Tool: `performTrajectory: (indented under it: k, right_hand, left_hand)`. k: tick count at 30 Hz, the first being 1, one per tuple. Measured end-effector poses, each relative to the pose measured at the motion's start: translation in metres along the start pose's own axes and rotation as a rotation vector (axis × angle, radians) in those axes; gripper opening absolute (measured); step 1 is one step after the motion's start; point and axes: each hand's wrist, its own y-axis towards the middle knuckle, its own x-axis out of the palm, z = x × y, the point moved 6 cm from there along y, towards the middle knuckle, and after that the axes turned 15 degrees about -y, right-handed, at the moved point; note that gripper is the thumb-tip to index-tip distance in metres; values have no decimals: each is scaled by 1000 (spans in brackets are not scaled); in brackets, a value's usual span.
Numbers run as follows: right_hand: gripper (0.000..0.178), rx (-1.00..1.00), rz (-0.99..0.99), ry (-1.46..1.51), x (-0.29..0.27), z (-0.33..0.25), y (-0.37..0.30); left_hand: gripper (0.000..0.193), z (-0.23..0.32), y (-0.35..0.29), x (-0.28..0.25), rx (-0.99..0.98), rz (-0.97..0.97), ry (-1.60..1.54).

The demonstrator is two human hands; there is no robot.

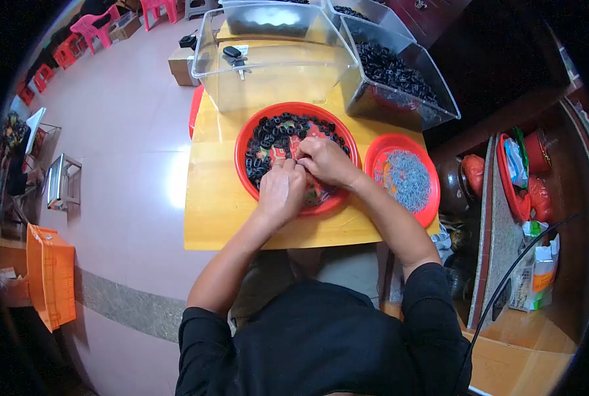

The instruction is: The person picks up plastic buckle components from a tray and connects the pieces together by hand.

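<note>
My left hand (283, 187) and right hand (327, 161) meet above the red tray (240, 158), both bunched narrow; can't tell what they hold. Black parts (263, 136) lie inside the tray: probably light, stiff, best pinched by the edges. Silver pins (408, 181), right of the tray, likely slippery.

Seemingly a home workshop: clear bin (433, 117) of black plastic parts (393, 69) beyond the right hand (326, 162), pink plastic chair (95, 30) far left.

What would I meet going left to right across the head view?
Orange crate → large red tray of black pieces → smaller red tray of silvery pieces → white, orange and green package.
</note>
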Motion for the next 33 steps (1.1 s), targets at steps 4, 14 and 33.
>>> performTrajectory:
  k: [4,14,33]
  right_hand:
    - [16,-32,8,-18,0,-9,4]
    - [16,-22,67,-295,-2,-17,2]
    - [9,380,98,980,-49,-43,-53]
  left_hand:
    - [13,5,-4,-9,53,164,-16]
    - [11,-32,-15,-37,-229,397,-814]
    - [11,-9,-24,-22,-296,213,-1267]
